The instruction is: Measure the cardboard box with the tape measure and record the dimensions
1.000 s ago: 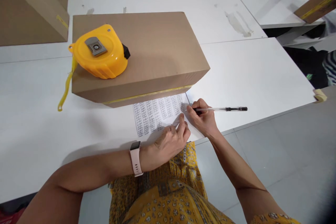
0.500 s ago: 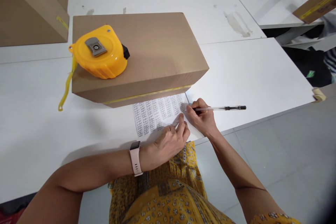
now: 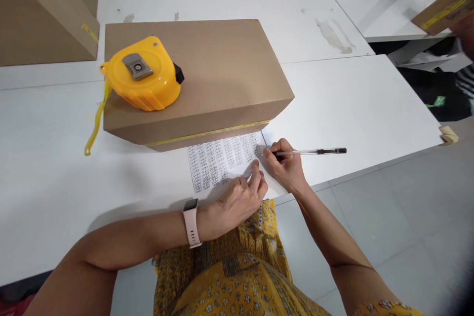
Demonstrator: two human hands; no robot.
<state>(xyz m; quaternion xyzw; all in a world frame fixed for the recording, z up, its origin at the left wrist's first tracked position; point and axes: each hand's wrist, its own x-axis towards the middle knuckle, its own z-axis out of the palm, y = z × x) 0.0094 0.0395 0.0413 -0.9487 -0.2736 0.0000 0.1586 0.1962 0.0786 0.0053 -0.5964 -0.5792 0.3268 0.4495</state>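
Honestly barely anything's changed in the last second: right hand (image 3: 287, 170) is still pinched tight around the clear-and-black pen (image 3: 314, 151), tip end down at the right-hand column of the sheet of paper (image 3: 209, 168), and the whole view has just drifted a hair. The left hand (image 3: 237, 202) hasn't budged either, index finger stretched onto the sheet just beside the pen hand, other fingers bent; its underside is hidden, so I can't tell how far it's closed or if there's anything in it. The one new bit is a blurry reddish-brown patch (image 3: 465, 34) at the far right edge, under the cut-off carton (image 3: 444, 7), no clue what it is. The paper lies on the white table (image 3: 333, 103) at the near edge, its top end out of sight behind the cardboard box (image 3: 207, 69) with the yellow tape measure (image 3: 144, 79) on top. The handwriting's in tight columns, way too small to read, and the fingers pretty much cover the pen's tip. Big box (image 3: 40, 19) top left is cropped too.
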